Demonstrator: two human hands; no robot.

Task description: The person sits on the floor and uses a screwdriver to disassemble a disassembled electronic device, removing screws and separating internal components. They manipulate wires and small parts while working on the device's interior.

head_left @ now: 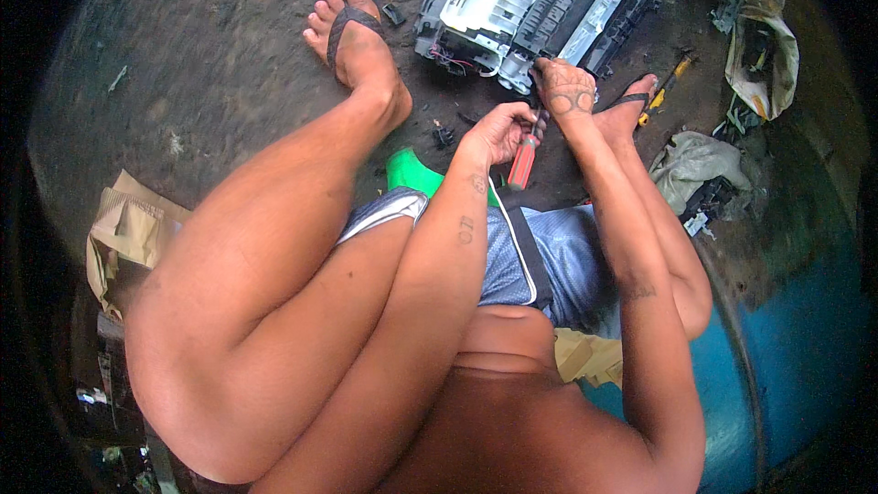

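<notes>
In the head view, I see the left hand [503, 134] closed around the upper part of a red-handled screwdriver [522, 165], whose handle sticks out of the grip toward the person's lap. Just beyond that grip and to its right, the right hand [565, 91] is at the near end of a machine [498, 0] with bare white and black parts; I can't tell whether its fingers clasp anything. The machine stretches away beyond both hands. Right of them, past the right foot [629, 110], lies a yellow tool [672, 82].
</notes>
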